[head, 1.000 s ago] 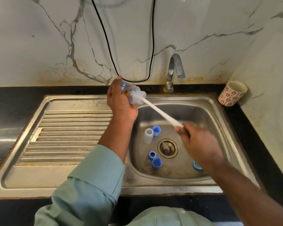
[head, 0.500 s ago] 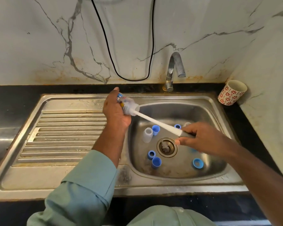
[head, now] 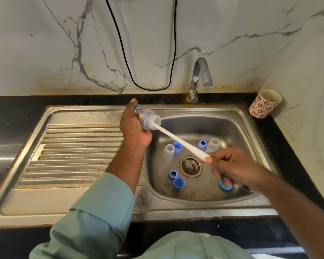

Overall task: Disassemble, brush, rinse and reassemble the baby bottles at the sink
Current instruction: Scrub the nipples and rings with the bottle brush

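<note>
Over the sink (head: 251, 116) at 12 o'clock, our left hand (head: 134, 128) grips the bottle (head: 148, 118) tilted so our right hand (head: 232, 165), gripping the brush handle (head: 180, 143), can scrub inside.

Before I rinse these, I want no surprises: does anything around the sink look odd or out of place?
One thing: a black cable hangs in a loop down the wall just left of the tap, close to where water would splash. The wall also has rusty stains above the counter. The loose bottle parts in the basin look normal.

A red-flowered cup (head: 265, 103) stands on my black desk (head: 13, 113) in the right corner, against the marble wall (head: 45, 43). A black cable (head: 173, 43) loops down that wall.
</note>
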Action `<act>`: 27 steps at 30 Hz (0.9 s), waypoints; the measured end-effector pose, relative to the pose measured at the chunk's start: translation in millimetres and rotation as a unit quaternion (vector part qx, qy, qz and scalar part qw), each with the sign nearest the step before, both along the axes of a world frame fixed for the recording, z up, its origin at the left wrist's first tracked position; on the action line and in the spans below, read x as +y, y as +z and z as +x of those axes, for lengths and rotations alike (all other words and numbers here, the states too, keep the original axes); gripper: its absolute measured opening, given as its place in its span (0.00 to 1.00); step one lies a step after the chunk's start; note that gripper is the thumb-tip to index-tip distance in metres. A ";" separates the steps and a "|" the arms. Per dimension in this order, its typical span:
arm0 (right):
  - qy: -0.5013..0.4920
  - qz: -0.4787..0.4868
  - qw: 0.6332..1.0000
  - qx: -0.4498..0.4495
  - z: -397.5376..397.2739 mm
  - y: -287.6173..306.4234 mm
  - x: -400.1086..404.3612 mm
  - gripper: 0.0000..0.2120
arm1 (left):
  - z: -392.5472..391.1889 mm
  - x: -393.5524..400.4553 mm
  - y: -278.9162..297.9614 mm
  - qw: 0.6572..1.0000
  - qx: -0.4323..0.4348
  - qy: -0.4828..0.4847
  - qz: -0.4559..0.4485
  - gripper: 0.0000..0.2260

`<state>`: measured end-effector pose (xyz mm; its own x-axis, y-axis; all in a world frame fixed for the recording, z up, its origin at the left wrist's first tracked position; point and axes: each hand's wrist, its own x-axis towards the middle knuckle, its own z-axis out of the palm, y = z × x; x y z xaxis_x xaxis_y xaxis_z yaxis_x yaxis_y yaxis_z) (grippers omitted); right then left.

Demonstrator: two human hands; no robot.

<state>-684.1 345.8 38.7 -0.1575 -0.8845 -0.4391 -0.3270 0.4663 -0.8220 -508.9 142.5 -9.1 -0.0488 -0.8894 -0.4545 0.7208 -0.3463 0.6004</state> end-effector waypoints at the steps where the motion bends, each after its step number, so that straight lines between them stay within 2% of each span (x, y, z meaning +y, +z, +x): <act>1: -0.022 0.009 0.999 -0.044 7.2 -6.1 3.3 0.10 | -2.7 0.6 2.5 1.000 0.006 -0.008 -0.003 0.07; 3: -0.052 0.002 0.995 -0.090 23.1 -18.4 2.7 0.12 | -7.6 1.9 6.9 1.000 0.005 -0.018 -0.003 0.10; 4: -0.067 -0.004 0.994 -0.084 27.9 -22.5 0.6 0.13 | -8.0 2.4 7.4 1.000 -0.003 -0.011 -0.001 0.11; 5: -0.074 -0.008 0.996 -0.046 28.6 -22.8 -1.0 0.13 | -7.7 2.5 7.2 1.000 -0.009 -0.002 0.002 0.12; 8: 0.007 -0.017 0.980 0.199 13.0 -14.9 2.0 0.09 | -4.8 2.3 6.4 1.000 -0.019 0.017 0.009 0.07; 10: 0.080 -0.015 0.967 0.240 2.6 -0.6 2.6 0.07 | -4.5 4.8 2.0 0.999 -0.021 0.030 0.017 0.06; 12: 0.144 -0.008 0.950 0.278 -5.5 14.2 -4.5 0.15 | -4.7 7.6 -10.8 0.997 -0.048 0.051 0.022 0.06; 14: 0.180 -0.022 0.914 0.364 -14.7 14.9 -12.7 0.22 | -3.3 10.7 -16.8 0.995 -0.062 0.063 0.040 0.07; 17: 0.117 -0.084 0.879 0.455 -21.6 3.2 -8.1 0.22 | -0.7 7.0 -16.5 0.994 -0.056 0.078 0.048 0.06; 20: 0.054 -0.264 0.777 0.569 -23.4 -13.2 4.7 0.14 | 0.0 6.8 -15.8 0.993 -0.053 0.091 0.050 0.08; 21: 0.033 -0.292 0.750 0.593 -22.2 -14.5 4.6 0.13 | -0.2 7.4 -16.4 0.993 -0.051 0.093 0.054 0.08; 22: 0.027 -0.272 0.761 0.588 -19.8 -13.2 2.8 0.14 | -0.1 8.1 -16.5 0.993 -0.046 0.093 0.057 0.07; 23: 0.019 -0.210 0.815 0.540 -16.4 -9.9 0.2 0.16 | 0.3 8.4 -16.9 0.993 -0.038 0.092 0.059 0.08; 24: 0.011 -0.108 0.893 0.437 -13.9 -7.0 -2.2 0.19 | 0.8 7.9 -16.9 0.994 -0.028 0.089 0.059 0.09; 25: 0.000 -0.010 0.959 0.283 -12.9 -5.3 -3.2 0.20 | 1.1 6.5 -17.1 0.994 -0.018 0.087 0.058 0.11; 26: -0.009 0.056 0.989 0.139 -12.0 -1.7 -4.2 0.18 | 1.4 4.8 -17.3 0.995 -0.010 0.085 0.057 0.13; 27: 0.000 0.067 0.995 0.072 -10.7 -0.4 -4.2 0.14 | 1.1 3.2 -17.1 0.995 -0.006 0.087 0.057 0.13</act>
<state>-694.8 341.6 38.3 -0.2278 -0.8189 -0.5267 -0.4365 0.5694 -0.6966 -507.8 145.7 -26.2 0.1080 -0.8262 -0.5529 0.7683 -0.2836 0.5738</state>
